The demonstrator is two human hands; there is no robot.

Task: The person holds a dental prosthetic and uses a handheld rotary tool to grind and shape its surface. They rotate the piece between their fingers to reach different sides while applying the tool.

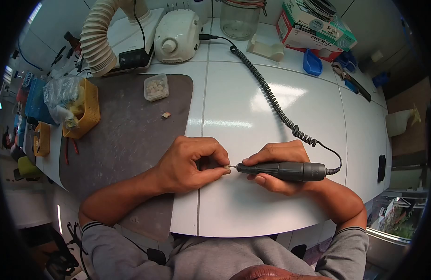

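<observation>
A black rotary handpiece (290, 171) lies level in my right hand (283, 154), whose fingers wrap round its front half. Its thin metal tip points left and meets a tiny pale piece (227, 169) pinched between the thumb and forefinger of my left hand (192, 163). Most of that piece is hidden by the fingertips. A coiled black cable (271, 95) runs from the back of the handpiece to a white control box (177, 36). On the dark mat (127, 121) are a small clear tub (156, 87) of pale pieces and one loose brownish piece (166, 115).
A yellow basket (91, 108) with plastic bags stands at the left, beside red-handled pliers (71, 151). Along the back are a ribbed hose (96, 39), a glass jar (240, 18), a mask box (313, 35) and a blue tray (312, 62).
</observation>
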